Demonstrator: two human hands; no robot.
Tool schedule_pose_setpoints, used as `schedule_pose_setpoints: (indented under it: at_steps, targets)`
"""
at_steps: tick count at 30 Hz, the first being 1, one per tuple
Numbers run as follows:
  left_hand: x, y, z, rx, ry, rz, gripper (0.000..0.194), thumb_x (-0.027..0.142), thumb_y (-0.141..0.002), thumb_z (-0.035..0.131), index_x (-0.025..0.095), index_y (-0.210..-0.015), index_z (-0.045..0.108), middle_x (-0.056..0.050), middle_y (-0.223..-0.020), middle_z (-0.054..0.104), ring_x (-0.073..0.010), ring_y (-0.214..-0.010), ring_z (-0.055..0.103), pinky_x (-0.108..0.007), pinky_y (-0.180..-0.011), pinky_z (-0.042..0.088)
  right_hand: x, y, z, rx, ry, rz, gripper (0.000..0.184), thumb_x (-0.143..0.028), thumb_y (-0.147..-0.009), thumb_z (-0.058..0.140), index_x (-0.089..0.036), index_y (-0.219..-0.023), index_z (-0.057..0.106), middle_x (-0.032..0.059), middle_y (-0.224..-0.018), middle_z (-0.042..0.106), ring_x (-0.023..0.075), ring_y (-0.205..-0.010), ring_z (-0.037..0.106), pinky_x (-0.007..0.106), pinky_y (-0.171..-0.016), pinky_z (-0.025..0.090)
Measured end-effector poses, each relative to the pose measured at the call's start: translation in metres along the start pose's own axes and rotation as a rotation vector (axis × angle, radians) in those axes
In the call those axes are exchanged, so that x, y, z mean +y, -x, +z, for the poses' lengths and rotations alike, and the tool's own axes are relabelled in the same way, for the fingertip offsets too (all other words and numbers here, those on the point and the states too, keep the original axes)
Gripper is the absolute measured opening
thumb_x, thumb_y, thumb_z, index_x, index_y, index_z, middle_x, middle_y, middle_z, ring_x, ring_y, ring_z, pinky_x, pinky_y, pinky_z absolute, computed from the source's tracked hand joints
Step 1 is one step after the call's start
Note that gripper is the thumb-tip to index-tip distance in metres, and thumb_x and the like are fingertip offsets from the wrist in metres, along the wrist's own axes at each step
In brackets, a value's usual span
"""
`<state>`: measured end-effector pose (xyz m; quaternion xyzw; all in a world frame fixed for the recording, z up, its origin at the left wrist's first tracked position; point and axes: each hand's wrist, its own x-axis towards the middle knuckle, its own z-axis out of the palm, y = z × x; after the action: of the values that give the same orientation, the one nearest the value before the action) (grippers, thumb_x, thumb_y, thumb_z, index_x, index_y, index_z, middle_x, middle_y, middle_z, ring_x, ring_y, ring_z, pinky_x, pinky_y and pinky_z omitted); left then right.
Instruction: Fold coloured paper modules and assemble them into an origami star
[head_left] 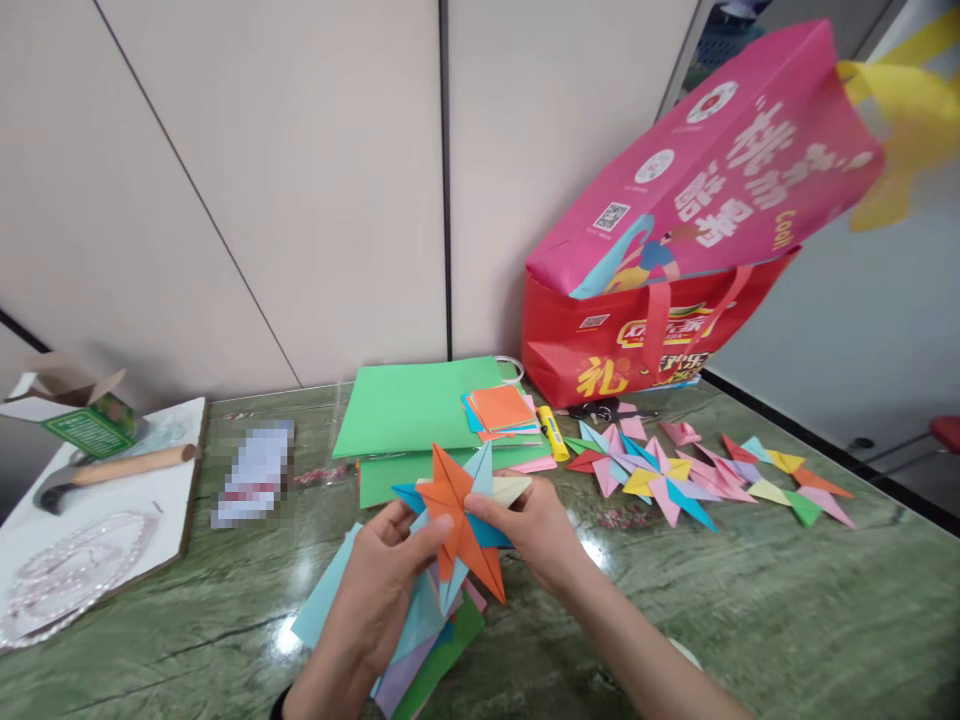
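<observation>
Between my two hands is a folded paper star (457, 500) with orange, light blue, darker blue and pale cream points. My left hand (375, 570) grips its left side, thumb on the orange face. On the right side, my right hand (536, 525) pinches it with the thumb near the centre. The fingers behind the star are partly hidden. Beneath the hands lie loose coloured paper sheets (442, 670), in light blue, purple and green. Several finished paper stars (660, 480) in mixed colours lie to the right of my right hand.
Behind the star are green paper sheets (420, 400), small square papers (504, 408) and a yellow glue stick (553, 433). A red bag (562, 340) and pink bag (600, 240) stand at the back right. A white board (169, 500) at left holds a wooden-handled tool (142, 463), beads and an open box (97, 425).
</observation>
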<state>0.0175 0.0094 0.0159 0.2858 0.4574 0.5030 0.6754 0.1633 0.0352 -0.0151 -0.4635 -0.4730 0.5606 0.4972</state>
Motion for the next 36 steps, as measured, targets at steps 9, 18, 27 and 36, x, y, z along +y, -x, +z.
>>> schedule_pose_setpoints:
  at_steps: [9,18,27,36]
  targets:
    - [-0.012,-0.002,0.0,0.124,-0.066,0.087,0.033,0.022,-0.052,0.082,0.013,-0.082,0.072,-0.006,-0.073,0.074,-0.0204,-0.066,0.068,-0.029,-0.066,0.053,-0.005,0.006,0.008,-0.028,0.033,-0.069,0.026,-0.03,-0.068,0.068,-0.016,-0.057,0.048,-0.0063,-0.053,0.039,0.008,-0.052,0.032,0.02,-0.046,0.027]
    - [-0.009,0.0,0.0,0.178,-0.189,0.177,0.027,0.024,-0.052,0.081,0.012,-0.074,0.073,-0.004,-0.071,0.075,-0.0164,-0.06,0.065,-0.023,-0.056,0.052,-0.008,0.007,0.008,-0.04,-0.011,-0.052,0.025,-0.029,-0.065,0.07,-0.016,-0.057,0.051,-0.0071,-0.051,0.041,0.0068,-0.048,0.033,0.019,-0.044,0.028]
    - [0.001,0.0,-0.008,0.283,-0.576,0.443,0.01,0.022,-0.058,0.075,0.016,-0.065,0.073,0.0,-0.066,0.075,-0.0189,-0.063,0.067,-0.023,-0.059,0.053,-0.011,0.006,-0.001,0.057,0.036,-0.207,0.036,-0.026,-0.058,0.077,-0.019,-0.088,0.059,0.0044,-0.089,0.064,0.0205,-0.084,0.059,0.03,-0.068,0.049]
    - [0.003,0.006,-0.007,0.217,-0.734,0.72,0.012,0.016,-0.062,0.07,0.025,-0.069,0.076,0.003,-0.068,0.075,-0.0183,-0.064,0.07,-0.022,-0.062,0.056,-0.017,0.013,0.003,0.102,0.264,-0.616,0.018,-0.013,-0.066,0.073,-0.019,-0.067,0.056,0.0006,-0.072,0.057,0.0161,-0.07,0.057,0.028,-0.063,0.046]
